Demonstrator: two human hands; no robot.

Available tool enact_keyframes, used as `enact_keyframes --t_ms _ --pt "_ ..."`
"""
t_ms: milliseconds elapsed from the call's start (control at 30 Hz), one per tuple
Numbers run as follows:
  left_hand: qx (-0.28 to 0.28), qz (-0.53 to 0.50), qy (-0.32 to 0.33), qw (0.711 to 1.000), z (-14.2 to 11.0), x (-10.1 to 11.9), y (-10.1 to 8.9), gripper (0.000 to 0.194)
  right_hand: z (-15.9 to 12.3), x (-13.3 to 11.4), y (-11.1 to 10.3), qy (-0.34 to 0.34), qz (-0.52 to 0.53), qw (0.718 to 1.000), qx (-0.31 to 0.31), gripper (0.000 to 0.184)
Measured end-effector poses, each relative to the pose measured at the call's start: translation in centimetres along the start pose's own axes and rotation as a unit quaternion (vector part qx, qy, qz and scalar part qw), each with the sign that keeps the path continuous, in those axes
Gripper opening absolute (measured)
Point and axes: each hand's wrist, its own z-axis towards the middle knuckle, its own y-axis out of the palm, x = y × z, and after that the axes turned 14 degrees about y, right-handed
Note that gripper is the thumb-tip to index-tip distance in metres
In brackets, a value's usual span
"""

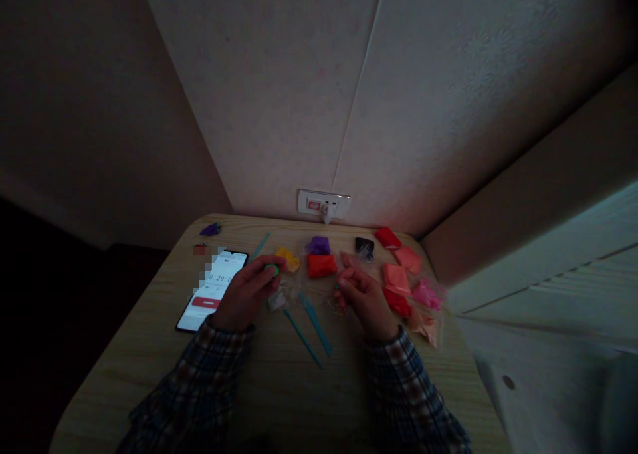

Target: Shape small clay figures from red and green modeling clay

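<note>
My left hand (248, 289) is closed on a small lump of green modelling clay (272, 269), which shows between thumb and fingers. Opposite it, my right hand (362, 297) pinches a tiny green bit (336, 286), mostly hidden by the fingertips. Below and between the hands lie a blue plastic modelling knife (316, 325) and a thin blue stick (303, 338). A yellow clay piece (288, 259) sits just beyond my left hand, with a clear bag holding something white (276, 300) under it. Orange-red clay (322, 265) and purple clay (319, 244) lie farther back.
A phone (213, 291) with a lit timer lies left of my left hand. Several red, pink and peach clay packets (396, 278) crowd the right side, near a black packet (365, 247). A small purple piece (210, 229) rests at the back left. A wall socket (323, 205) is behind the table.
</note>
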Motion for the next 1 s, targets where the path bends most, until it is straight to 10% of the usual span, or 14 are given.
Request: enact_keyframes --t_ms 233,467,667,1000 --pt "-0.029 0.184 0.082 0.979 0.0 0.2 -0.2 0.026 0.2 0.3 -0.2 0.0 -0.023 1.0 -0.009 0.03" --pt "-0.167 0.531 0.162 0.815 -0.5 -0.9 0.2 0.032 0.1 0.5 0.2 -0.017 -0.105 0.994 -0.025 0.018" --pt "-0.255 0.61 0.041 0.749 -1.4 -1.5 1.0 0.068 -0.6 1.2 2.3 -0.115 -0.447 0.883 0.088 0.015" --pt "-0.238 0.584 0.047 0.775 -1.3 -1.5 1.4 0.032 -0.1 2.2 3.6 -0.093 -0.466 0.871 0.123 0.006"
